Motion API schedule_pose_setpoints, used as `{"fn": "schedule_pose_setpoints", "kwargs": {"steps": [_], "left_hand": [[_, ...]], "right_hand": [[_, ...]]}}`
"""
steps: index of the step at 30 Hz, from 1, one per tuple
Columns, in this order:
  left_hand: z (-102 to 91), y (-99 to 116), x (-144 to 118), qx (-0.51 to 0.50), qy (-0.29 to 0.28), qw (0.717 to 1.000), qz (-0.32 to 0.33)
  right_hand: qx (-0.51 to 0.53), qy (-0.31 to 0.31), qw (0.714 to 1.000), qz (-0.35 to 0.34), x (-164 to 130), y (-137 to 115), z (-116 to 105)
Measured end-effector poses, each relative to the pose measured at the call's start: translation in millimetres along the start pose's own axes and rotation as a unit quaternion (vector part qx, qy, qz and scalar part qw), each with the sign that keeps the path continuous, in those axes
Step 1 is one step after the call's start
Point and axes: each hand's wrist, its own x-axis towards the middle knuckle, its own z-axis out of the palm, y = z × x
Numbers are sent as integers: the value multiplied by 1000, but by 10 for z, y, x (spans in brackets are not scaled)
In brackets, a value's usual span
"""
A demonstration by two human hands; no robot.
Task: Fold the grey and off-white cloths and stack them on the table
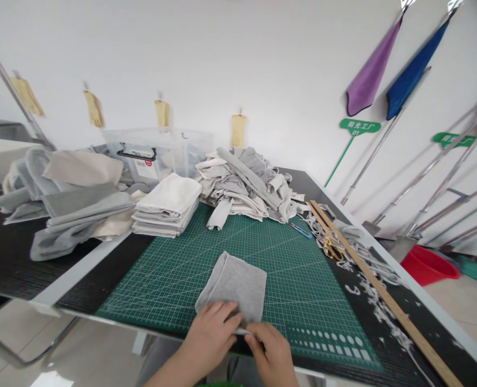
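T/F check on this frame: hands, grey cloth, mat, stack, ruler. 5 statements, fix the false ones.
1. Both hands rest on the near edge of the grey cloth. True: left hand and right hand meet there.
2. The cloth lies on a red mat. False: the cutting mat is green.
3. A stack of folded cloths sits at the mat's far left corner. True.
4. The wooden ruler lies left of the mat. False: it lies along the right side.
5. The scissors are in the right hand. False: they lie on the table by the ruler.
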Motion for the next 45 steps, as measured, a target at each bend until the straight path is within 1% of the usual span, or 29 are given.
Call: {"fn": "schedule_pose_setpoints", "kwargs": {"steps": [3,6,10,12,15,17,18,19,21,23,26,29,31,33,35,36,38,40,43,45], "left_hand": [[2,-97,-24,8,16,1000,-13],[-62,-225,-62,6,10,1000,-17],[-177,-312,-83,-51,29,998,-33],[-213,-310,-63,-102,52,991,-65],[-245,-277,0,-174,85,971,-139],[-273,-253,42,-207,88,959,-170],[-293,-243,56,-220,82,957,-171],[-317,-234,63,-229,69,958,-160],[-374,-221,55,-229,29,966,-117],[-433,-203,20,-202,-8,976,-76],[-494,-128,-53,-147,-30,988,-44],[-482,11,-94,-140,-49,989,-11],[-434,99,-84,-157,-56,986,-12],[-387,142,-46,-175,-45,983,-39],[-397,118,10,-184,-30,981,-58],[-439,83,40,-183,-25,981,-56],[-616,-22,100,-173,-17,984,-39],[-912,-158,155,-153,-2,988,-29],[-1505,-405,241,-112,10,993,-44],[-1923,-603,329,-83,18,995,-46]], "right_hand": [[21,19,999,17,-26,34,-32],[53,36,997,44,-53,81,-107],[101,43,991,75,-69,100,-221],[125,36,987,96,-53,88,-261],[145,40,979,136,11,67,-295],[151,53,976,150,69,59,-308],[157,60,974,150,96,56,-314],[164,67,973,146,121,51,-321],[182,74,971,133,152,36,-334],[194,68,971,120,158,6,-341],[180,42,977,105,139,-68,-338],[146,18,987,64,128,-171,-329],[126,7,992,18,136,-241,-329],[109,3,994,-31,154,-295,-334],[103,5,993,-64,174,-319,-345],[107,9,992,-68,182,-315,-350],[124,18,991,-45,191,-276,-353],[148,28,989,6,187,-194,-335],[175,35,981,79,158,-25,-257],[175,33,979,99,132,85,-185]]}}
